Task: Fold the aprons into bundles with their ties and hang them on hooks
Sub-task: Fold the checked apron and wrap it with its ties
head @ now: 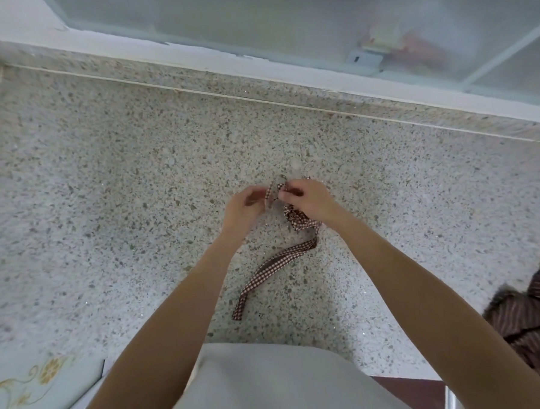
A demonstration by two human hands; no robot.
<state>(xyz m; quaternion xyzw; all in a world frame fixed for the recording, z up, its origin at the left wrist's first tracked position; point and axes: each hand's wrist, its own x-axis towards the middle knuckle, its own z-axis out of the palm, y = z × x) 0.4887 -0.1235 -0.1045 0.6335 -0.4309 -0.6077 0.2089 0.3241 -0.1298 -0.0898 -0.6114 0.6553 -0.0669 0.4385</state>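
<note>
at the middle of the speckled counter (105, 181), your right hand (309, 199) pinches the gingham tie (274, 260) and your left hand (247, 205) curls by its loop; that grip is blurred. you seem to be looping the tie; next, cinch it. one checked tie, one striped apron (537, 309) at far right.

We see a speckled granite wall (105, 181); gingham tie (275, 263) lies against it, striped apron (534, 315) at 4 o'clock.
</note>
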